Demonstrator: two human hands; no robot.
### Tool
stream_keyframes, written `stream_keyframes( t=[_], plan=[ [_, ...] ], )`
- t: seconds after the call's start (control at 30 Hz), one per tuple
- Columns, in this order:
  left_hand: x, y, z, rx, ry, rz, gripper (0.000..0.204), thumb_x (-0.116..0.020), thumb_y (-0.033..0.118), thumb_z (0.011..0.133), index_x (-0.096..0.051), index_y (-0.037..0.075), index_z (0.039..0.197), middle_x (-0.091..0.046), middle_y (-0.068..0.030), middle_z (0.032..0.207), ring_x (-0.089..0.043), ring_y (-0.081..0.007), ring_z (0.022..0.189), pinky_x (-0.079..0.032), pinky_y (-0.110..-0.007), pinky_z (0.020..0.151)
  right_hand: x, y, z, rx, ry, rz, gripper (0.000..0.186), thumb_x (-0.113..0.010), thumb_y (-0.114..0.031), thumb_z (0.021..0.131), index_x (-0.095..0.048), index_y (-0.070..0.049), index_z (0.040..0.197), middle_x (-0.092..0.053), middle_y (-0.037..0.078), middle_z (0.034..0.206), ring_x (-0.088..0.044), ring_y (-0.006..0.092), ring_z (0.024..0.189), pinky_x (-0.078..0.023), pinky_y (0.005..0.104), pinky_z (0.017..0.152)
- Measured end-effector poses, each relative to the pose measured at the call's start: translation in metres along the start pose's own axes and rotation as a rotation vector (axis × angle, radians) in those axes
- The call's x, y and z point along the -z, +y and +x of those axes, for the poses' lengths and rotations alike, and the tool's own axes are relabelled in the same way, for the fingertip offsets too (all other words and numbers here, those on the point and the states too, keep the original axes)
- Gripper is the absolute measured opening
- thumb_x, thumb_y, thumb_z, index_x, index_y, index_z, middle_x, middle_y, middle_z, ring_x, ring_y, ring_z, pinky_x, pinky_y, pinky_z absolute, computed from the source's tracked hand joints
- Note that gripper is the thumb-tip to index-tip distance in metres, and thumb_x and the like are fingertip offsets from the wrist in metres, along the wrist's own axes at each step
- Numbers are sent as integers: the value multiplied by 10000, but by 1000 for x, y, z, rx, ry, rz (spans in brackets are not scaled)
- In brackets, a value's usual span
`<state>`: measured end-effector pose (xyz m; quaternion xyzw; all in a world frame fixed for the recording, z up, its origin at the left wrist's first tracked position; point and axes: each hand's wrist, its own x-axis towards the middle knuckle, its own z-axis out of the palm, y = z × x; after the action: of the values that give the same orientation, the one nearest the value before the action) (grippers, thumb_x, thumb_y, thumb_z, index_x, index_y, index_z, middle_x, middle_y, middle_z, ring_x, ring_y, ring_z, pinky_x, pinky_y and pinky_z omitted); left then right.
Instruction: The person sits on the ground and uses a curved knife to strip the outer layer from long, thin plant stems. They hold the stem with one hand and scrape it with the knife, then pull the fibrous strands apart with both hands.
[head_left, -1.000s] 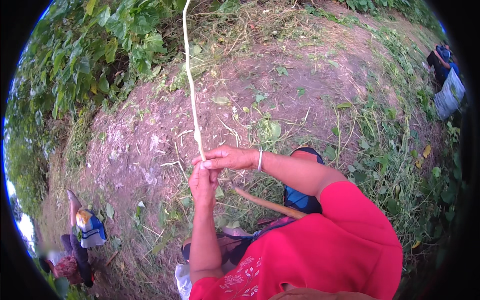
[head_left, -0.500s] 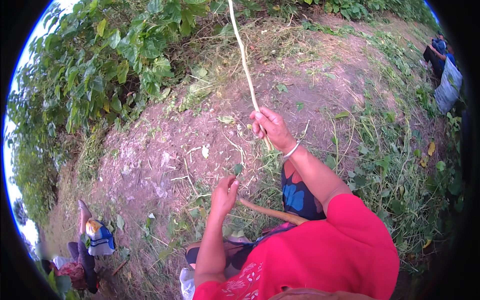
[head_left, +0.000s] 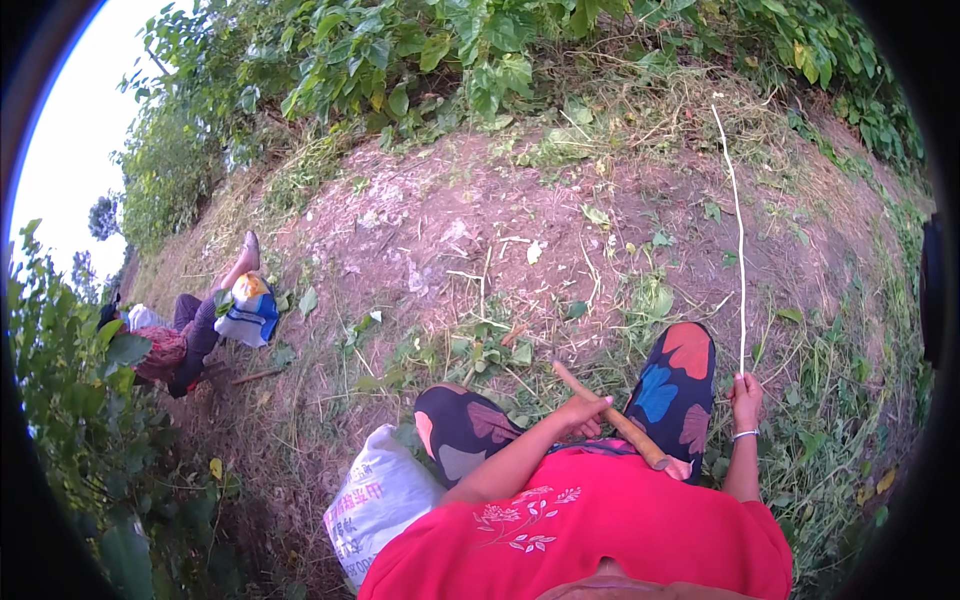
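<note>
My right hand [head_left: 745, 397] is closed around the lower end of a long, thin, pale peeled stem [head_left: 738, 240], which stands out toward the upper right. My left hand [head_left: 585, 415] is at a thicker brown wooden stick [head_left: 638, 440] lying slanted over my lap, its fingers curled on the stick, partly hidden. My knees in dark patterned trousers [head_left: 668, 375] are bent either side of it, above my red top [head_left: 640, 530].
A white printed sack [head_left: 375, 500] lies at my left. Another person [head_left: 195, 325] sits at the left with a blue-and-white bag [head_left: 250, 320]. Leafy bushes [head_left: 430, 50] border the dirt ground [head_left: 430, 230], which has strewn stems and cut weeds.
My hands have separated: the right moved right and down with the pale stem, the left went to the wooden stick. The view has swung, bringing the sack further into sight.
</note>
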<state>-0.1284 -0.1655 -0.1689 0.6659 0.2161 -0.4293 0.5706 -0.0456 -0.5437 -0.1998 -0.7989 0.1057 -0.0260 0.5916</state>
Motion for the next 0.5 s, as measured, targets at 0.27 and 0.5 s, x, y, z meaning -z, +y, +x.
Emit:
stream_keyframes(
  t=[0.27, 0.5],
  plan=[
    [-11, -14, 24, 49, -134, -498, 458, -557, 493, 832, -565, 74, 1018, -639, -116, 1000, -587, -183, 930, -449, -295, 732, -9, -19, -11, -44, -98, 3, 170, -490, -170, 916, -588, -53, 841, -502, -9, 558, -391, 52, 466, -301, 219, 447],
    [5, -17, 29, -145, -38, -924, 260, -559, 339, 846, -545, 95, 935, -651, -76, 837, -608, -173, 664, -469, -274, 537, -10, 15, -15, -85, -118, 50, 177, -482, -202, 926, -592, -67, 956, -490, -17, 550, -371, 47, 412, -267, 207, 381]
  ],
)
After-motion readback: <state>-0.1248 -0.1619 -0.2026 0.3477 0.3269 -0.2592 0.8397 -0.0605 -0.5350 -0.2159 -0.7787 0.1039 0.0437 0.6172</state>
